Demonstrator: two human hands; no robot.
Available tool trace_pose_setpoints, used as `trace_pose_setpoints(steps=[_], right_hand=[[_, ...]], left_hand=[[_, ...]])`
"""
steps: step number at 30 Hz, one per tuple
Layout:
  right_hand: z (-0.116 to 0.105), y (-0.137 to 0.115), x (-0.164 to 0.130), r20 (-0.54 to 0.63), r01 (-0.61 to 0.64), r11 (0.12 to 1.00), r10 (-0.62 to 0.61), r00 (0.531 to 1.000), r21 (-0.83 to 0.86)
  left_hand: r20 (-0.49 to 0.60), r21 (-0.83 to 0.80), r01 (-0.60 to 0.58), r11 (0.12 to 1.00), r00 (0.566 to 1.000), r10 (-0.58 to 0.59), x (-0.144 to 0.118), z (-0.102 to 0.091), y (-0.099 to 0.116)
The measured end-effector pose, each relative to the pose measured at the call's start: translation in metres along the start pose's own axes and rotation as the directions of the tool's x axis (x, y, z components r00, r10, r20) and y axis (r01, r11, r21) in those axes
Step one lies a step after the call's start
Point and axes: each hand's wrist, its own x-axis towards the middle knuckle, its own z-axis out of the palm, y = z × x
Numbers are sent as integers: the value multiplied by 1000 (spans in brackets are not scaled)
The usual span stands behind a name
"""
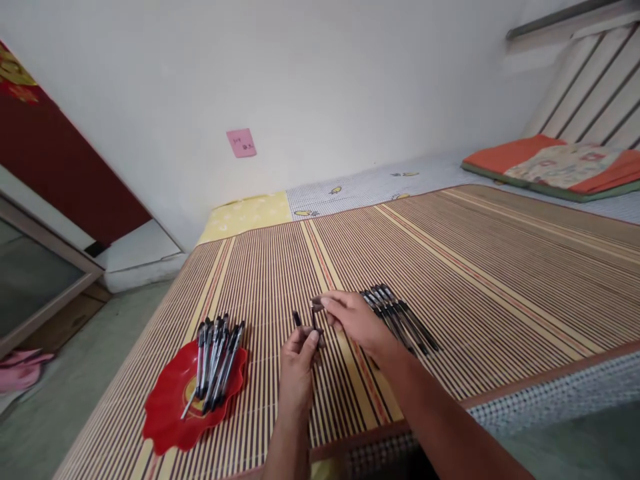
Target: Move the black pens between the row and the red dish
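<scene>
Holding a slim dark pen (314,320) almost upright, the left hand (297,353) presses thumb and fingers on its lower part, which seems to steady it and to leave the upper end free for the other side. The right hand (350,317) pinches a small dark piece (319,306) at that end; whether the two are joined, I cannot tell. Just beyond the left fingers shows a black piece (297,319), held or lying, it is not clear. Left of these fingers, a red scalloped plate (167,400) carries clear-barrelled pens (230,363), perhaps so they do not roll; they cross and block one another. Right of the right fingers, dark pens (417,323) lie side by side on the striped bamboo mat (450,267), partly hidden by the wrist.
</scene>
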Motion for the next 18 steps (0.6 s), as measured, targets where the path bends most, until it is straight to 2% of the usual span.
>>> trace_pose_setpoints(steps=[2,4,13,18], right_hand=[[1,-1,6,92,-40,996,33,995,81],[3,1,9,132,-58,987,38,991,147],[2,21,9,183,-89,965,44,982,246],[-5,26,4,224,-110,944,40,974,310]], left_hand=[[6,-9,11,1000,1000,-11,-2,2,2],[16,-31,20,999,1000,-19,-4,4,4],[35,-157,105,982,994,-100,-11,7,8],[125,-145,200,969,975,-182,-14,6,5]])
